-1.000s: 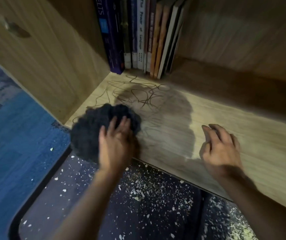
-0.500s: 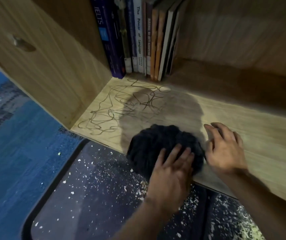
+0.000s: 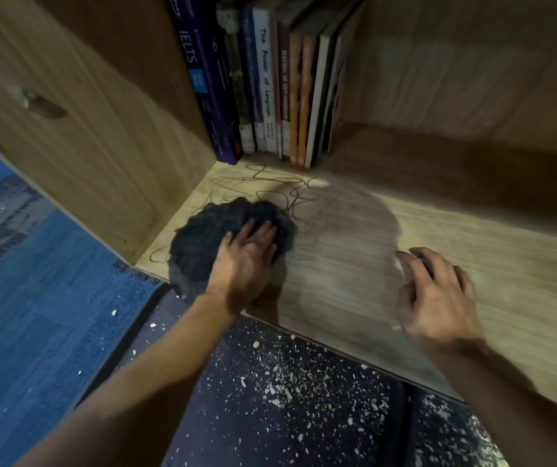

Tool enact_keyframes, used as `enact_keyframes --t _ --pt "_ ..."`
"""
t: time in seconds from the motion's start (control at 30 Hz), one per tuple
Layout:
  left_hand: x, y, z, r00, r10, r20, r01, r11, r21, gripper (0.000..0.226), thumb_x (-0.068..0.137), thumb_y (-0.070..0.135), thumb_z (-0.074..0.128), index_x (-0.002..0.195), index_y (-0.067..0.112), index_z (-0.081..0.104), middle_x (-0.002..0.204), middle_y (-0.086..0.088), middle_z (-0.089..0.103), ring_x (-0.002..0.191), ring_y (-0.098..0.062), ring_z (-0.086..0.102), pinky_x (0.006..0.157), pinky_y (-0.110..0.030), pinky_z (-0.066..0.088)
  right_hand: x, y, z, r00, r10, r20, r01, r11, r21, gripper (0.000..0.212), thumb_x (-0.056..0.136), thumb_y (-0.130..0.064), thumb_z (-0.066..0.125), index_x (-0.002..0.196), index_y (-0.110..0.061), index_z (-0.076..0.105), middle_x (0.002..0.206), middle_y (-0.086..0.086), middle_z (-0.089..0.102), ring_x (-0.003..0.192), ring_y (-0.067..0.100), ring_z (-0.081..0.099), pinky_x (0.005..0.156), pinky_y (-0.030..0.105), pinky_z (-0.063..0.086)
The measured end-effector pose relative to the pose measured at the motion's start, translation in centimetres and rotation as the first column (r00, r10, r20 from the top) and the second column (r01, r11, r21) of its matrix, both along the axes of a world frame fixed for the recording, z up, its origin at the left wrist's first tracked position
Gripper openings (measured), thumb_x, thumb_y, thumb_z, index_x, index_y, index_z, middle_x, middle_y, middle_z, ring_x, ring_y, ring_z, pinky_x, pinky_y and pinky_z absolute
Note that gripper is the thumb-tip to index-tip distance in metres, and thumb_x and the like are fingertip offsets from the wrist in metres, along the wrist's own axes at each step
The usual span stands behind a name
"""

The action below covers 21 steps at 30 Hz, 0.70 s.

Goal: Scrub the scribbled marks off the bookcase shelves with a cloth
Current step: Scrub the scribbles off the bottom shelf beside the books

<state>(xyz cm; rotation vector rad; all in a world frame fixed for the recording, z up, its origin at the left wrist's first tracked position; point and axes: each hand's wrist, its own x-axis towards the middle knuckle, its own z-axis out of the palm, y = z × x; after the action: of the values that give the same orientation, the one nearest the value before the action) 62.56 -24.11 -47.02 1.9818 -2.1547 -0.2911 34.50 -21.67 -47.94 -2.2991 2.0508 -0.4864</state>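
Observation:
A dark crumpled cloth (image 3: 209, 237) lies on the wooden shelf (image 3: 472, 237) near its left front corner, partly overhanging the edge. My left hand (image 3: 245, 264) presses flat on the cloth with straight fingers. Thin dark scribbled marks (image 3: 270, 183) loop over the shelf behind and beside the cloth; the cloth hides some of them. My right hand (image 3: 437, 298) rests on the bare shelf to the right, fingers loosely bent, holding nothing.
A row of upright books (image 3: 270, 89) stands at the back left of the shelf. The bookcase side panel (image 3: 85, 106) rises at the left. Below the shelf edge lies a dark speckled mat (image 3: 287, 406), with blue carpet (image 3: 34, 315) at the left.
My left hand swept the cloth from the left corner to the right and now back left, further in over the scribbles. The right hand stayed in place on the shelf.

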Motion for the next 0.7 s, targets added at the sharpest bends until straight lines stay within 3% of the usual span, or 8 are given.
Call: enact_keyframes --t 0.17,0.27,0.33,0.4,0.5,0.57,0.63,0.7 --pt "-1.1 1.5 4.1 0.847 0.123 -0.518 -0.088 0.992 0.091 0.03 0.102 0.025 0.041 0.119 0.015 0.064 0.109 -0.002 0.068 0.106 -0.016 0.061 0.086 -0.018 0.041 0.3 -0.2 0.3 1.0 -0.023 0.002 0.023 0.999 0.034 0.06 0.079 -0.032 0.026 0.128 -0.015 0.057 0.13 0.009 0.052 0.123 0.028 0.045 0.106 0.051 0.031" --pt "-2.0 1.9 7.7 0.32 0.337 -0.885 -0.096 0.941 0.324 0.029 0.102 0.026 0.04 0.102 0.011 0.066 0.081 -0.001 0.069 0.076 -0.016 0.063 0.063 -0.017 0.047 0.4 -0.3 0.3 0.999 -0.039 -0.008 0.039 0.997 0.059 0.063 0.078 -0.034 0.024 0.129 -0.016 0.056 0.131 0.008 0.051 0.124 0.026 0.044 0.108 0.049 0.029" --pt "-2.5 1.7 9.0 -0.045 0.398 -0.916 0.101 0.915 0.392 0.034 0.102 0.029 0.04 0.116 0.008 0.063 0.106 -0.009 0.071 0.096 -0.023 0.067 0.081 -0.026 0.053 0.4 -0.3 0.4 0.999 -0.041 -0.019 0.043 0.997 0.071 0.063 0.078 -0.035 0.025 0.13 -0.017 0.055 0.132 0.006 0.051 0.125 0.024 0.044 0.109 0.048 0.027" --pt "-2.6 1.1 9.2 -0.16 0.434 -0.887 0.181 0.896 0.405 0.037 0.099 0.031 0.045 0.124 0.009 0.06 0.119 -0.012 0.067 0.111 -0.026 0.063 0.094 -0.037 0.051 0.5 -0.1 0.5 0.999 -0.039 -0.02 0.04 0.996 0.074 0.062 0.079 -0.035 0.025 0.131 -0.018 0.055 0.132 0.006 0.05 0.125 0.023 0.043 0.11 0.047 0.026" --pt "-2.0 -0.3 8.1 0.024 0.358 -0.934 0.043 0.933 0.358 0.028 0.1 0.024 0.046 0.116 0.011 0.065 0.105 -0.002 0.071 0.1 -0.017 0.067 0.084 -0.028 0.053 0.5 0.0 0.7 0.999 -0.048 -0.017 0.049 0.995 0.086 0.062 0.08 -0.035 0.024 0.132 -0.019 0.053 0.134 0.004 0.049 0.126 0.021 0.04 0.111 0.045 0.024" --pt "0.0 -0.8 6.5 0.376 0.294 -0.878 -0.217 0.95 0.225 0.026 0.1 0.02 0.047 0.121 0.014 0.063 0.108 0.009 0.066 0.102 -0.011 0.06 0.084 -0.02 0.046 0.6 -0.1 0.7 0.998 -0.047 -0.033 0.05 0.993 0.102 0.063 0.08 -0.036 0.023 0.133 -0.02 0.052 0.135 0.003 0.048 0.127 0.019 0.039 0.112 0.045 0.024" --pt "3.5 -0.5 3.9 0.776 0.329 -0.538 -0.385 0.923 0.009 0.033 0.102 0.026 0.042 0.129 0.015 0.056 0.118 0.008 0.057 0.111 -0.013 0.052 0.093 -0.021 0.039 0.5 -0.2 0.8 0.998 -0.051 -0.045 0.056 0.991 0.121 0.064 0.08 -0.037 0.022 0.134 -0.021 0.051 0.136 0.002 0.047 0.127 0.018 0.039 0.112 0.045 0.023" --pt "6.1 0.0 1.1 0.921 0.317 -0.224 -0.339 0.939 -0.065 0.046 0.101 0.039 0.03 0.133 0.013 0.051 0.133 -0.008 0.053 0.125 -0.027 0.047 0.107 -0.04 0.035 0.6 -0.1 0.8 0.998 -0.051 -0.048 0.057 0.989 0.134 0.064 0.079 -0.037 0.021 0.134 -0.021 0.051 0.136 0.002 0.046 0.127 0.018 0.038 0.112 0.046 0.023"
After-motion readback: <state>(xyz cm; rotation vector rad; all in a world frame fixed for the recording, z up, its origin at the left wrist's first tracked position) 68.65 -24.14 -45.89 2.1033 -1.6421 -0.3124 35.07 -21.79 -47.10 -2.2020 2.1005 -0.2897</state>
